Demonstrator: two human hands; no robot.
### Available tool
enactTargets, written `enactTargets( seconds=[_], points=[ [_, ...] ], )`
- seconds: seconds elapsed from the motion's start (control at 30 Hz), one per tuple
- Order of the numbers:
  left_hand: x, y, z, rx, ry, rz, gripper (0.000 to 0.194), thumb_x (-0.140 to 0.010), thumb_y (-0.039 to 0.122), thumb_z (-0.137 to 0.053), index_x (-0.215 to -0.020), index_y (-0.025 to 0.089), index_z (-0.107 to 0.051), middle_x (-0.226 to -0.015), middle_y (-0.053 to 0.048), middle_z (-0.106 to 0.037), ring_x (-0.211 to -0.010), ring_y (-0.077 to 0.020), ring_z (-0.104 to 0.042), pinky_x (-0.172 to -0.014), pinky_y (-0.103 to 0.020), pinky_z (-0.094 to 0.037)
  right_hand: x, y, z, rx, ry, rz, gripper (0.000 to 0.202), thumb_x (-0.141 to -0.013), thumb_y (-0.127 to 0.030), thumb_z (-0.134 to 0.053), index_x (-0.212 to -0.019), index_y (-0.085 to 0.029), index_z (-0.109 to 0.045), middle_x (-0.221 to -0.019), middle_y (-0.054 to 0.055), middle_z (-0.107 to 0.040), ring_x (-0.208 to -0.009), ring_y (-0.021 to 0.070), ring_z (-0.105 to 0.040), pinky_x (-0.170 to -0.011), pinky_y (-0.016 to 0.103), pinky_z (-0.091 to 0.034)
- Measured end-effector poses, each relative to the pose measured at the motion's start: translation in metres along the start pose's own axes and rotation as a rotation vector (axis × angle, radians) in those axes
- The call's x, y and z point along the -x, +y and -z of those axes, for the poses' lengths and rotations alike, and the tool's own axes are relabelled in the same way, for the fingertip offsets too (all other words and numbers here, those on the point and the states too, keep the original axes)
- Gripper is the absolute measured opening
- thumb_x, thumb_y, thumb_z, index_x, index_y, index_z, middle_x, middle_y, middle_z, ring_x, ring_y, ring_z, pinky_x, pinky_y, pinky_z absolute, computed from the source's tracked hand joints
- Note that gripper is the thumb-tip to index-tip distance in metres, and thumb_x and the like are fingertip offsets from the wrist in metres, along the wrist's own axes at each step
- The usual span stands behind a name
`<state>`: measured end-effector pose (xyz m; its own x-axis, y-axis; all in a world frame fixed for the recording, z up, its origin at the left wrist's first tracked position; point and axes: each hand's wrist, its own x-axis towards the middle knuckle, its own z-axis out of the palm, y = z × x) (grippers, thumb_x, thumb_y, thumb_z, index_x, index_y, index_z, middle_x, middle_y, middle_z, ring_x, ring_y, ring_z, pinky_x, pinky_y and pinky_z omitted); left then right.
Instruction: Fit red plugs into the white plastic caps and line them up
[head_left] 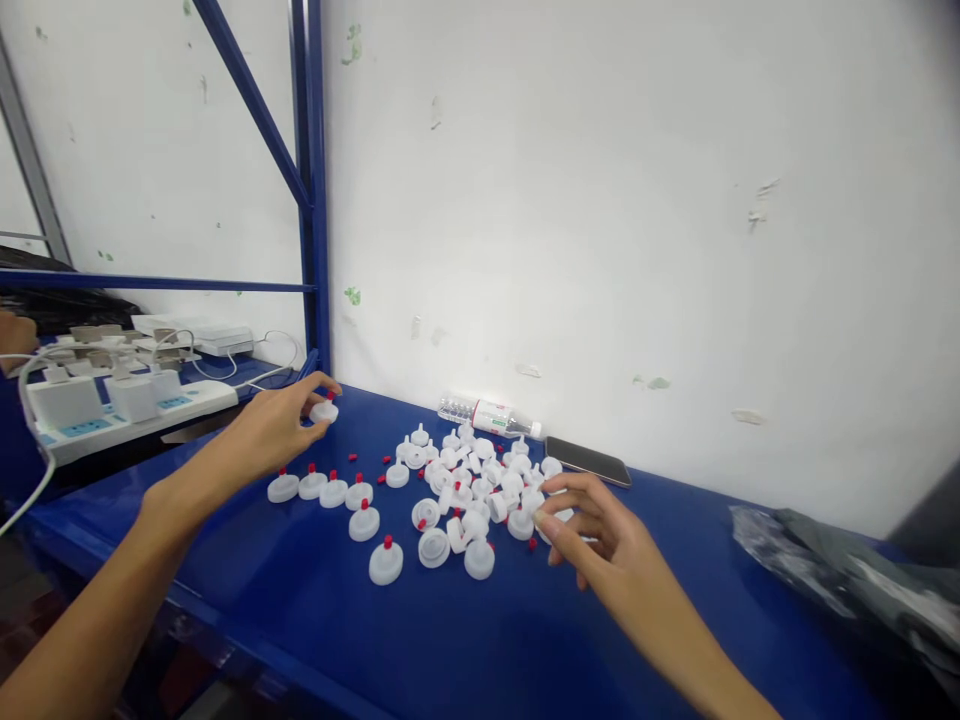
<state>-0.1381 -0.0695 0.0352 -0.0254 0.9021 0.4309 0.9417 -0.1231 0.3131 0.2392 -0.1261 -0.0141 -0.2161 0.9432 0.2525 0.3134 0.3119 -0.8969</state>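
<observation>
The left hand (321, 408), left of centre in the frame, is pinching a white cap (324, 412) whose stem is wearing a red tip (331, 396). Below it, six tipped caps (364, 525) are standing in a loose curve on the blue tabletop (465, 640). Much is apparently remaining: a pile (463, 496) of mostly bare caps is filling the centre, some lying upturned, with loose tips (352, 457) scattering among them and to their left. The right hand (585, 525) is hovering at the pile's right edge, fingers half curling and hiding some caps; whether it is gripping one, I cannot tell. A bottle (491, 415) and a phone (589, 460) are lying behind the pile, bordering its far side. At left, a power strip (202, 400) is holding chargers (133, 398), a cable (25, 400) is looping, and another person's hand (16, 335) is showing at the edge. Crumpled plastic (780, 560) is lying at lower right.
</observation>
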Motion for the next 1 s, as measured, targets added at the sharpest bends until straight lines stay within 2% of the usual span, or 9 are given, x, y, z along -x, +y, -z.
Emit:
enactTargets(
  seconds=[0.1, 0.23, 0.4, 0.57, 0.7, 0.8, 0.9, 1.0],
  points=[
    [-0.006, -0.021, -0.006, 0.011, -0.072, 0.029, 0.046, -0.085, 0.033, -0.054, -0.129, 0.021, -0.052, -0.104, -0.007, -0.073, -0.093, -0.0266, -0.070, -0.084, -0.036, -0.052, 0.001, 0.001, 0.000, 0.010, 0.009, -0.005, 0.039, -0.091, -0.058, -0.062, -0.115, -0.028, -0.056, -0.101, 0.001, -0.064, -0.069, 0.0142, -0.065, -0.051, 0.024, -0.045],
    [-0.006, -0.039, -0.012, 0.041, -0.188, 0.055, 0.061, -0.082, 0.029, -0.058, -0.140, 0.018, -0.046, -0.101, -0.006, -0.072, -0.088, -0.0245, -0.071, -0.078, -0.031, -0.052, 0.001, 0.002, 0.000, 0.022, 0.007, 0.003, 0.037, -0.093, -0.058, -0.060, -0.114, -0.029, -0.056, -0.101, 0.001, -0.063, -0.068, 0.0134, -0.065, -0.051, 0.024, -0.044],
    [-0.007, -0.054, -0.020, 0.086, -0.286, 0.058, 0.061, -0.080, 0.027, -0.062, -0.139, 0.018, -0.052, -0.102, -0.004, -0.073, -0.083, -0.0217, -0.070, -0.073, -0.027, -0.052, 0.001, 0.001, 0.000, 0.075, 0.014, 0.007, 0.033, -0.095, -0.057, -0.057, -0.113, -0.029, -0.056, -0.103, 0.001, -0.064, -0.068, 0.0132, -0.064, -0.052, 0.025, -0.044],
    [-0.008, -0.062, -0.024, 0.147, -0.322, 0.063, 0.062, -0.079, 0.023, -0.063, -0.139, 0.015, -0.051, -0.103, -0.004, -0.076, -0.092, -0.0222, -0.070, -0.079, -0.027, -0.053, 0.005, 0.002, -0.002, 0.392, 0.023, 0.102, 0.022, -0.099, -0.046, -0.055, -0.111, -0.029, -0.062, -0.103, 0.000, -0.067, -0.065, 0.0128, -0.060, -0.063, 0.029, -0.048],
    [-0.007, -0.064, -0.024, 0.180, -0.356, 0.066, 0.061, -0.079, 0.023, -0.063, -0.138, 0.015, -0.053, -0.106, -0.007, -0.076, -0.093, -0.0229, -0.070, -0.072, -0.026, -0.055, 0.007, 0.009, -0.011, 0.608, -0.084, 0.192, 0.027, -0.103, -0.038, -0.050, -0.127, -0.035, -0.061, -0.113, 0.000, -0.065, -0.067, 0.0129, -0.062, -0.073, 0.033, -0.051],
    [-0.005, -0.061, -0.021, 0.175, -0.343, 0.053, 0.059, -0.081, 0.028, -0.064, -0.137, 0.014, -0.055, -0.106, -0.008, -0.077, -0.094, -0.0234, -0.071, -0.075, -0.027, -0.055, 0.008, 0.015, -0.018, 0.709, -0.189, 0.244, 0.035, -0.105, -0.038, -0.044, -0.139, -0.042, -0.054, -0.121, 0.001, -0.062, -0.079, 0.0166, -0.067, -0.077, 0.035, -0.053],
    [-0.004, -0.052, -0.013, 0.140, -0.272, 0.040, 0.058, -0.084, 0.033, -0.063, -0.137, 0.012, -0.056, -0.108, -0.010, -0.076, -0.097, -0.0246, -0.070, -0.084, -0.032, -0.054, 0.009, 0.017, -0.022, 0.754, -0.263, 0.285, 0.040, -0.105, -0.035, -0.044, -0.144, -0.044, -0.048, -0.120, 0.001, -0.061, -0.086, 0.0184, -0.068, -0.075, 0.033, -0.052],
    [-0.003, -0.032, -0.001, 0.090, -0.158, 0.017, 0.051, -0.088, 0.036, -0.058, -0.133, 0.013, -0.060, -0.113, -0.013, -0.075, -0.102, -0.0282, -0.068, -0.093, -0.039, -0.050, 0.009, 0.016, -0.022, 0.715, -0.275, 0.287, 0.035, -0.104, -0.032, -0.048, -0.137, -0.042, -0.052, -0.117, -0.001, -0.062, -0.086, 0.0175, -0.067, -0.073, 0.030, -0.050]
  ],
)
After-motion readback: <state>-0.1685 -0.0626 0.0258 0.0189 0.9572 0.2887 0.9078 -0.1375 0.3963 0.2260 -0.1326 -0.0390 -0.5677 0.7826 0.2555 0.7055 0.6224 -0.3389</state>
